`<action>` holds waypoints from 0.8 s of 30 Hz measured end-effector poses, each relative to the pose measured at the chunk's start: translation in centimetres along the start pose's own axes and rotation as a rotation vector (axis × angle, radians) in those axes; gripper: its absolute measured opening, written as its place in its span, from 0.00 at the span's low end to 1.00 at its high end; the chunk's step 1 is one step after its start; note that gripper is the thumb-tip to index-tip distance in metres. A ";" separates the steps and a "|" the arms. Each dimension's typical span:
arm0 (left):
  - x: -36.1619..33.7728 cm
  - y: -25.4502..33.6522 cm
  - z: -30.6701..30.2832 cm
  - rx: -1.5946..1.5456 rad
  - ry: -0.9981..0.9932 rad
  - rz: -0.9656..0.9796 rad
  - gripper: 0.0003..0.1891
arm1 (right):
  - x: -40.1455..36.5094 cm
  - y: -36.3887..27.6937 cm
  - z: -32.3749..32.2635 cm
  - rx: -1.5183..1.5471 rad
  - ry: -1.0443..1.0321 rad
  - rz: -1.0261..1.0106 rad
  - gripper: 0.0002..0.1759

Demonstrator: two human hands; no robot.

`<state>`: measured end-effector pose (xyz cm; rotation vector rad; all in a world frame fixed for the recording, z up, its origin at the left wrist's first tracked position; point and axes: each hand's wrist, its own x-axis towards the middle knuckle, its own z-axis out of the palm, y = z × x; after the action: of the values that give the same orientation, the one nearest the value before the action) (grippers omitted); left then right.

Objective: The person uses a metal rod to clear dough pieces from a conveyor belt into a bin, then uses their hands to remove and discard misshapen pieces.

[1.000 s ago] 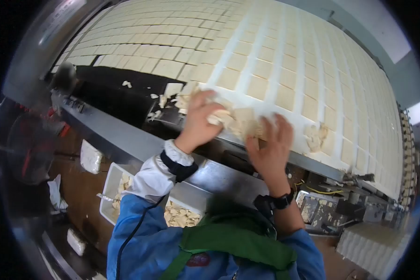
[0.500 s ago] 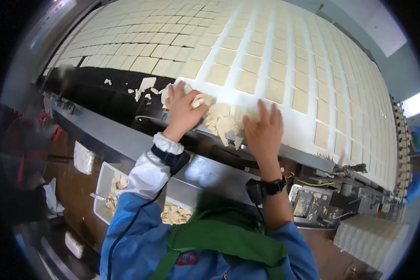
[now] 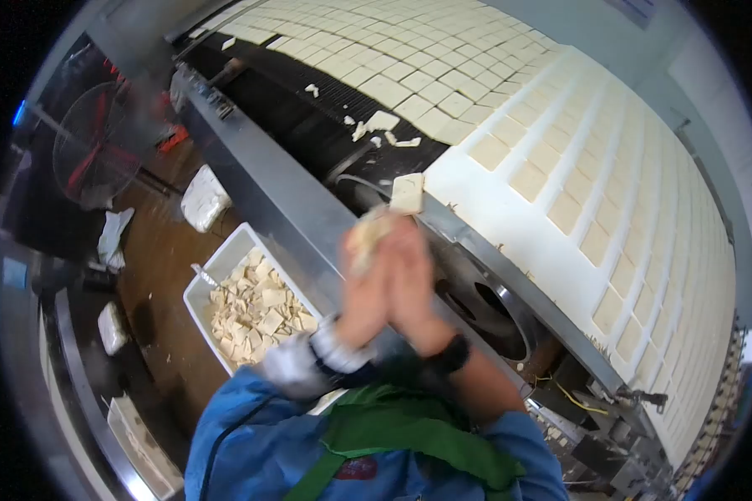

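Note:
Both my hands are close together over the metal rail, blurred by motion. My left hand [image 3: 366,280] and my right hand [image 3: 411,280] are pressed around a clump of pale broken pieces [image 3: 366,240], which shows at their upper left. Just above my fingertips a pale square piece [image 3: 408,193] lies at the corner of the white belt [image 3: 501,200]. Below and to the left of my hands is a white bin [image 3: 194,296] with many broken pieces [image 3: 259,309] inside.
Rows of pale squares [image 3: 443,75] cover the conveyor. Loose scraps [image 3: 382,121] lie on the dark belt section [image 3: 334,100]. A metal rail [image 3: 267,175] runs along the near side. A fan [image 3: 96,146] and a wrapped white block [image 3: 204,199] are at the left.
My hands have come together and moved off the white belt, carrying the broken pieces to the rail. The view has turned left, showing more of the bin and the fan.

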<state>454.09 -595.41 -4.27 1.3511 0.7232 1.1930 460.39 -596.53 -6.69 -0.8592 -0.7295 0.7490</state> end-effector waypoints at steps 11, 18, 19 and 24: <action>2.5 0.7 -20.0 1.195 -0.200 0.280 0.42 | -7.5 3.6 1.4 -0.734 -0.862 0.028 0.23; 24.5 -5.0 0.4 1.336 -0.177 0.303 0.64 | -11.4 -2.4 -9.3 -1.009 -0.606 0.126 0.19; 25.5 -5.9 1.5 1.337 -0.209 0.140 0.65 | -13.0 -2.1 -11.2 -1.037 -0.528 0.120 0.18; 24.2 -10.1 3.1 1.334 0.115 0.507 0.29 | -19.6 -3.5 -18.8 -1.064 -0.295 0.220 0.14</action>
<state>466.35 -572.32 -7.80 2.6882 1.4316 1.1637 465.98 -621.13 -17.20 -1.8324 -1.3512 0.6645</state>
